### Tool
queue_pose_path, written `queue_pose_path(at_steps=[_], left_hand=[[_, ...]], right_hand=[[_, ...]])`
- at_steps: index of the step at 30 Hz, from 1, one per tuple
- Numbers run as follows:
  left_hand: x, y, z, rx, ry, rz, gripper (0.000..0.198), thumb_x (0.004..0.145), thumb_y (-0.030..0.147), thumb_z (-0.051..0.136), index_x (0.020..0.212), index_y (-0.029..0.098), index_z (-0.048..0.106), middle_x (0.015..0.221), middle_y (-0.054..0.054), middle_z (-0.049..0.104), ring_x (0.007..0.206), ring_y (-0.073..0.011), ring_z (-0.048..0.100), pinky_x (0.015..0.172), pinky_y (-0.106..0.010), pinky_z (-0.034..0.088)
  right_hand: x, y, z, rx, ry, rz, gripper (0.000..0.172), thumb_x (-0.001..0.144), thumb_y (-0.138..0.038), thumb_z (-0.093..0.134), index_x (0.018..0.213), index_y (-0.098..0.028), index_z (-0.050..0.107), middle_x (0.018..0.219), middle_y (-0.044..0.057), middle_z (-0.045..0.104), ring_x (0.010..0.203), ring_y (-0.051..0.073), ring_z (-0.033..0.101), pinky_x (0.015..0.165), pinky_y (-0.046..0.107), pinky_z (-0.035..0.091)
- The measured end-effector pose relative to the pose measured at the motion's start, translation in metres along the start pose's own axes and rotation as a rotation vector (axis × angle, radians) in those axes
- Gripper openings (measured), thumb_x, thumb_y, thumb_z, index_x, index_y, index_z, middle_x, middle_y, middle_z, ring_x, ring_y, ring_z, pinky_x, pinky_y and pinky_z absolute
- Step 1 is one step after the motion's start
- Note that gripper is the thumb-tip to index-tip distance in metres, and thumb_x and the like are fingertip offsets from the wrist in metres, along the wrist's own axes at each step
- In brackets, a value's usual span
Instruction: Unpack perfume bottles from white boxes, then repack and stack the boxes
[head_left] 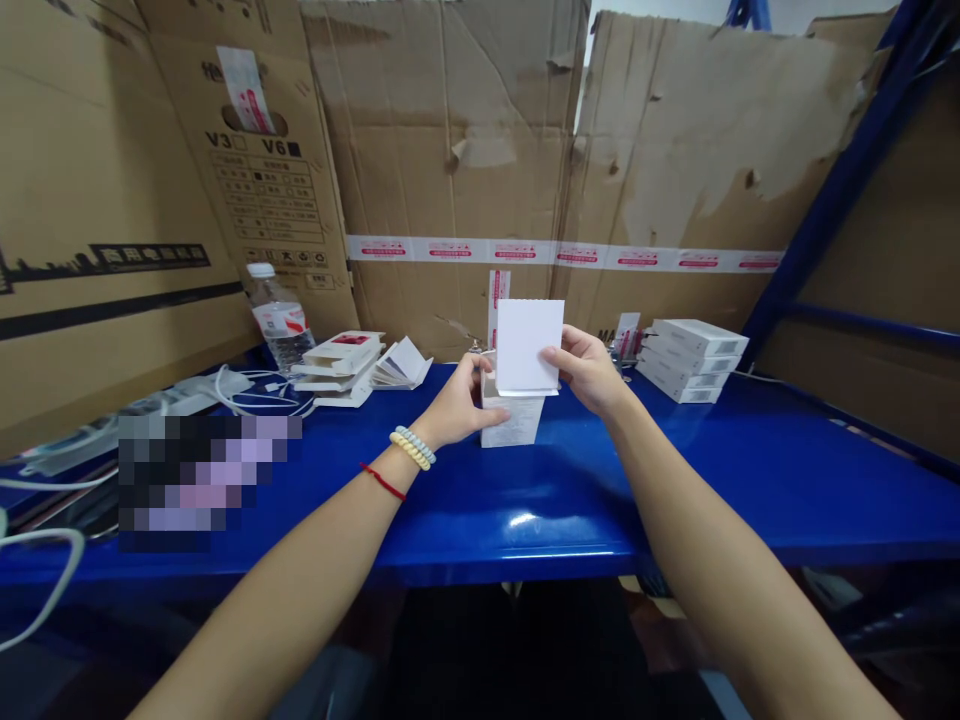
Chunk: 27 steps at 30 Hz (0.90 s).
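Observation:
My right hand pinches a flat white card piece between thumb and fingers at its right edge. The piece is upright, with a narrow fold along its bottom. Directly below and behind it stands a small white box with fine print on its front, on the blue table. My left hand grips this box by its left side, thumb across the front. The card overlaps the box's top edge, so I cannot tell whether it is partly inside.
White boxes are stacked at the right rear. Thin white cartons, folded white card and a water bottle stand at the left rear. White cables and a power strip lie far left. Cardboard walls the back.

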<state>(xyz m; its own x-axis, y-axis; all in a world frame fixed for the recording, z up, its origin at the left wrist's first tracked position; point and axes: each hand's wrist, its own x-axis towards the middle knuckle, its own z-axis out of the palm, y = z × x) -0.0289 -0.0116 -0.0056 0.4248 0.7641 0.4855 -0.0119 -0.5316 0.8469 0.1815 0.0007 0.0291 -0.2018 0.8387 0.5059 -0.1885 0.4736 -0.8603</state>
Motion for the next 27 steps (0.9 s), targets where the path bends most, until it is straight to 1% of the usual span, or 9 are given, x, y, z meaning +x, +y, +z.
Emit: queue_pose_path(at_steps=[4, 6, 8, 13, 19, 23, 25, 27], left_hand=[[0.002, -0.003, 0.0, -0.045, 0.01, -0.018, 0.068, 0.058, 0.021, 0.083, 0.107, 0.023, 0.035, 0.095, -0.001, 0.063, 0.086, -0.0206, 0.067, 0.076, -0.036, 0.054], [0.003, -0.003, 0.0, -0.043, 0.02, -0.018, 0.069, 0.057, 0.019, 0.083, 0.108, 0.022, 0.036, 0.095, -0.002, 0.064, 0.088, -0.0228, 0.068, 0.077, -0.038, 0.055], [0.003, -0.003, 0.0, -0.035, 0.025, -0.014, 0.069, 0.056, 0.019, 0.083, 0.107, 0.022, 0.037, 0.097, -0.004, 0.065, 0.091, -0.0246, 0.069, 0.078, -0.04, 0.056], [0.002, -0.003, -0.001, 0.001, 0.039, -0.002, 0.067, 0.057, 0.02, 0.084, 0.106, 0.021, 0.037, 0.099, -0.004, 0.063, 0.094, -0.0258, 0.068, 0.08, -0.042, 0.056], [0.003, -0.009, -0.003, 0.02, 0.037, -0.007, 0.066, 0.06, 0.023, 0.084, 0.105, 0.023, 0.036, 0.096, -0.004, 0.064, 0.091, -0.0248, 0.068, 0.082, -0.044, 0.054], [0.004, -0.012, -0.005, 0.03, 0.052, -0.012, 0.07, 0.06, 0.023, 0.082, 0.111, 0.023, 0.034, 0.094, -0.004, 0.064, 0.086, -0.024, 0.068, 0.078, -0.044, 0.055], [0.004, -0.012, -0.005, 0.033, 0.051, -0.003, 0.076, 0.06, 0.022, 0.082, 0.117, 0.024, 0.031, 0.094, -0.004, 0.064, 0.084, -0.0235, 0.068, 0.075, -0.042, 0.056], [0.003, -0.01, -0.005, 0.041, 0.042, 0.016, 0.08, 0.061, 0.021, 0.081, 0.121, 0.024, 0.029, 0.093, -0.003, 0.064, 0.082, -0.0223, 0.068, 0.074, -0.039, 0.056]], right_hand=[[-0.001, -0.001, 0.005, -0.006, -0.028, -0.062, 0.042, 0.064, -0.045, 0.082, 0.096, -0.023, 0.065, 0.095, 0.003, 0.073, 0.092, 0.02, 0.068, 0.079, 0.033, 0.055], [-0.002, -0.002, 0.008, -0.001, -0.041, -0.08, 0.041, 0.066, -0.045, 0.082, 0.096, -0.023, 0.065, 0.097, 0.003, 0.074, 0.095, 0.02, 0.068, 0.084, 0.035, 0.055], [-0.002, -0.002, 0.011, 0.009, -0.049, -0.098, 0.039, 0.067, -0.044, 0.082, 0.096, -0.023, 0.065, 0.096, 0.003, 0.074, 0.094, 0.02, 0.069, 0.086, 0.035, 0.054], [-0.002, -0.002, 0.015, -0.017, -0.074, -0.095, 0.038, 0.065, -0.042, 0.083, 0.093, -0.022, 0.065, 0.091, 0.003, 0.075, 0.088, 0.019, 0.069, 0.083, 0.035, 0.054], [-0.001, -0.002, 0.008, -0.146, -0.068, -0.051, 0.034, 0.063, -0.038, 0.082, 0.087, -0.02, 0.065, 0.084, 0.002, 0.072, 0.079, 0.018, 0.066, 0.075, 0.033, 0.052], [0.0, 0.0, 0.004, -0.33, -0.106, -0.039, 0.025, 0.062, -0.031, 0.078, 0.08, -0.019, 0.066, 0.081, 0.001, 0.068, 0.074, 0.017, 0.062, 0.069, 0.031, 0.05], [0.001, 0.0, 0.003, -0.459, -0.109, -0.069, 0.022, 0.06, -0.029, 0.077, 0.077, -0.019, 0.068, 0.08, 0.001, 0.065, 0.073, 0.017, 0.059, 0.066, 0.03, 0.047], [0.001, 0.001, 0.003, -0.521, -0.085, -0.119, 0.021, 0.061, -0.03, 0.076, 0.077, -0.019, 0.068, 0.083, 0.002, 0.064, 0.075, 0.016, 0.058, 0.065, 0.029, 0.046]])
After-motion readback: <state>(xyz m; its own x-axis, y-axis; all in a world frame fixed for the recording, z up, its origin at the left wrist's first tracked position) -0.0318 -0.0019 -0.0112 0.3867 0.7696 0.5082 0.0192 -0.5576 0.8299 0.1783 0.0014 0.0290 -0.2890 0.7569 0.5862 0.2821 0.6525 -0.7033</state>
